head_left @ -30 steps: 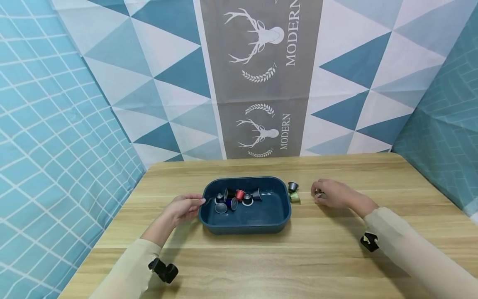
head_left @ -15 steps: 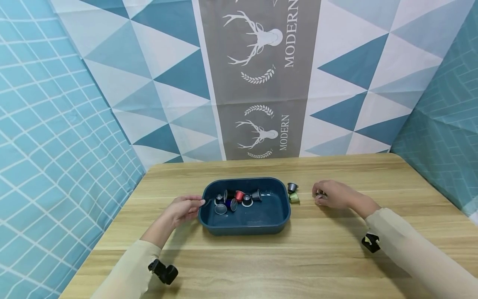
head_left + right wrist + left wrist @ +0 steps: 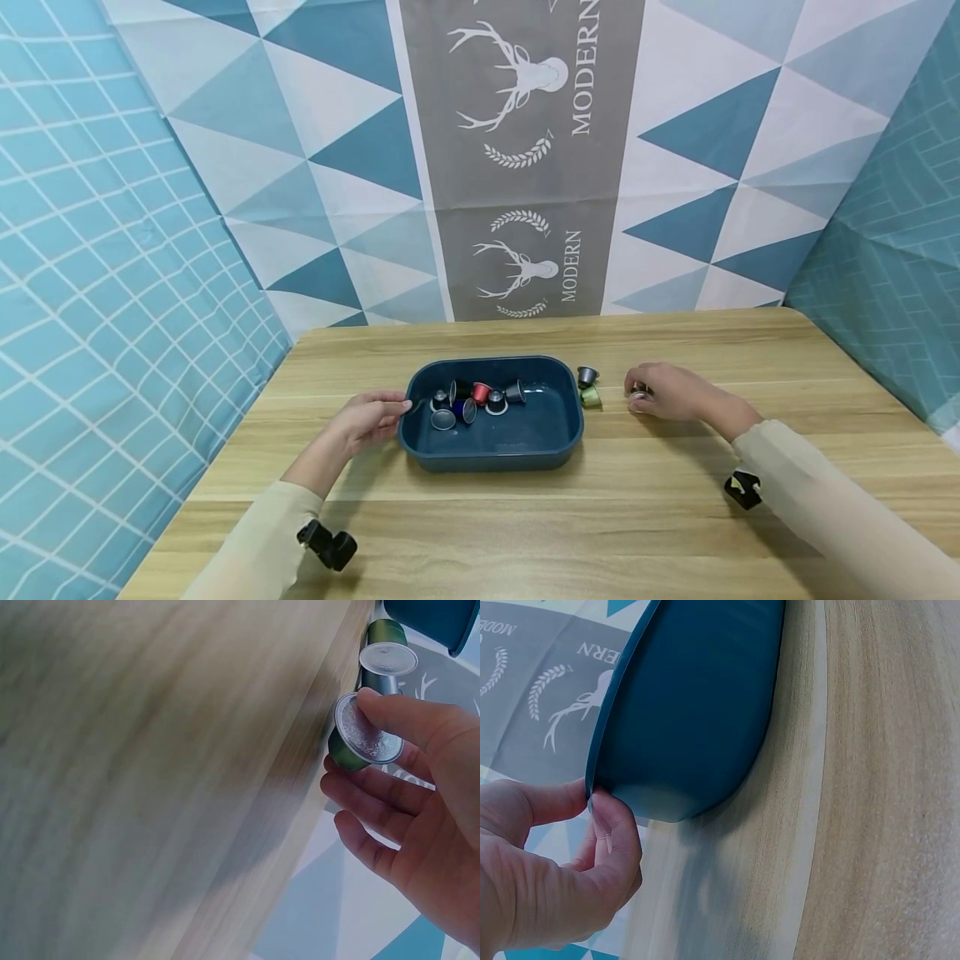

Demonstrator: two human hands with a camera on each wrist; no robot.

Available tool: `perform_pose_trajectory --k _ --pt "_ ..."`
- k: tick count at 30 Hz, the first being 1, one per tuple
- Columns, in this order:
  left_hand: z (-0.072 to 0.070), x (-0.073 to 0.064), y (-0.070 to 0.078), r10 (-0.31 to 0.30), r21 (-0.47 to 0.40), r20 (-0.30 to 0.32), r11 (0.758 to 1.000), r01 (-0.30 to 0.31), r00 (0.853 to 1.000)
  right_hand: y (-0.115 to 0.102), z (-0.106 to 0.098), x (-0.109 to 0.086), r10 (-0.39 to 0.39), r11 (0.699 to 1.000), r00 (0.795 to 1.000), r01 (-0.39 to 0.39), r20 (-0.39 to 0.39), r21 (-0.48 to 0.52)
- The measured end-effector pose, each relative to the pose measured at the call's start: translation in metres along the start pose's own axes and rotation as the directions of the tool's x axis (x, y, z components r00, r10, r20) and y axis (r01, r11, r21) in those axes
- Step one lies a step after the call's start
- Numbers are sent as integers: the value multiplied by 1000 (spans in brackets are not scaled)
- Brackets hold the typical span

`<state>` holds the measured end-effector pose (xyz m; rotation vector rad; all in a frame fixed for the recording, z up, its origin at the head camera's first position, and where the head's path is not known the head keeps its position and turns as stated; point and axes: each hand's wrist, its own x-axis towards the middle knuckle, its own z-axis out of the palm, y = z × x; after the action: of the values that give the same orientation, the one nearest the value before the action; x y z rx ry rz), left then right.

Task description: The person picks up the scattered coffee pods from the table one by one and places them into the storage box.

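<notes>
A dark blue plastic bin [image 3: 517,433] stands on the table, with several coffee capsules of black, blue, red and grey in its left and middle part. My left hand [image 3: 370,419] pinches the bin's left rim between thumb and finger, as the left wrist view shows. Right of the bin, my right hand [image 3: 667,392] holds a green coffee capsule [image 3: 346,752], thumb on its silver foil lid and fingers below. Between that hand and the bin lie a grey capsule [image 3: 587,377] and a light green capsule [image 3: 591,397], close to the bin's right wall.
The wooden table [image 3: 510,533] reaches back to a patterned cloth [image 3: 525,183] hung behind it. Tiled-print cloth hangs at the left and right sides. A small black camera [image 3: 327,544] is strapped to the left sleeve, another [image 3: 743,488] to the right.
Hardly anything differs. My right hand shifts very slightly, with the capsule turning a little in its fingers. The left hand and the bin stay in place.
</notes>
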<state>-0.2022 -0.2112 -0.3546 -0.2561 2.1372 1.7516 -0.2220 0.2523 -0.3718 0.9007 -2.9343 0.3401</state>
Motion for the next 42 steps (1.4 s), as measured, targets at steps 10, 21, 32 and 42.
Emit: perform_pose_trajectory --k 10,21,32,42 --pt "-1 1 1 8 6 11 1000 -8 1000 -1 2 1 -14 1000 1000 14 -24 11" --pt "-1 -1 3 10 14 12 1000 -10 1000 0 6 0 -27 1000 996 28 -85 7" --pt "0 -1 2 4 17 5 1000 -4 1000 -8 8 -1 -64 998 980 57 -189 -39" --pt "0 -2 1 1 12 4 1000 -1 1000 -12 8 0 -89 995 967 74 -239 -73"
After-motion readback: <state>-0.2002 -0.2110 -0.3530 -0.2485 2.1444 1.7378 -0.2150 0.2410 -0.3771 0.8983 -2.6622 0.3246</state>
